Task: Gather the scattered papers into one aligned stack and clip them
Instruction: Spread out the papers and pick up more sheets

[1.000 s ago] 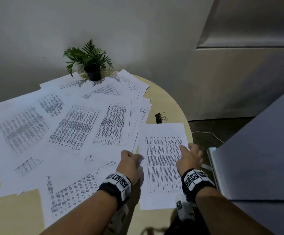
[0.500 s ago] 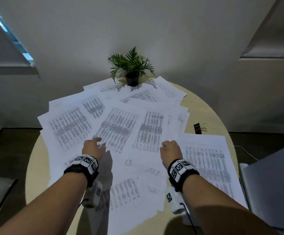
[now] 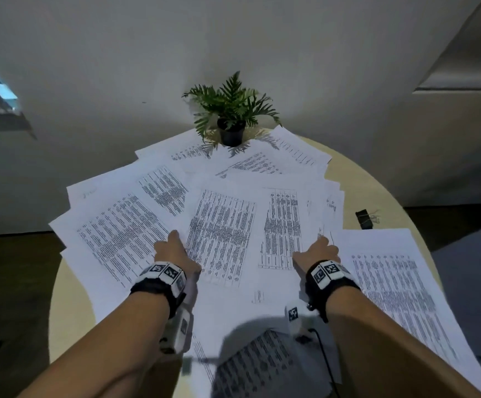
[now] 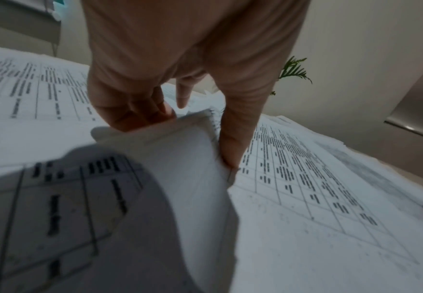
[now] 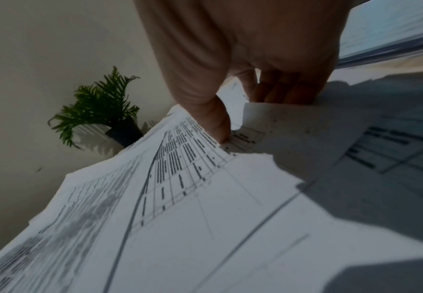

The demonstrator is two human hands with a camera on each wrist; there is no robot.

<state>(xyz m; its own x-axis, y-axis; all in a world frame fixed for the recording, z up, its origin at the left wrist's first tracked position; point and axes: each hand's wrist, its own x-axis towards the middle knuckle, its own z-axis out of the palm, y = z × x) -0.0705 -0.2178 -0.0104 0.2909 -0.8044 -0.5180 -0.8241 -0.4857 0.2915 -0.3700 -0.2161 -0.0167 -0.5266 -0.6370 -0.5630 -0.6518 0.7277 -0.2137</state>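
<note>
Both hands grip the printed papers (image 3: 222,234) between them: the left hand (image 3: 176,251) pinches a curled edge, and the right hand (image 3: 316,254) pinches another; a binder clip (image 3: 364,219) lies beyond the right hand.

We see printed tables on the papers (image 3: 222,234) under and beside our fingers, but no word or number is legible. The wristbands (image 3: 161,275) carry black-and-white square code markers, without readable text.

Many printed sheets (image 3: 222,234), one binder clip (image 3: 364,219), one potted plant (image 3: 231,110), two hands (image 3: 176,251)
</note>
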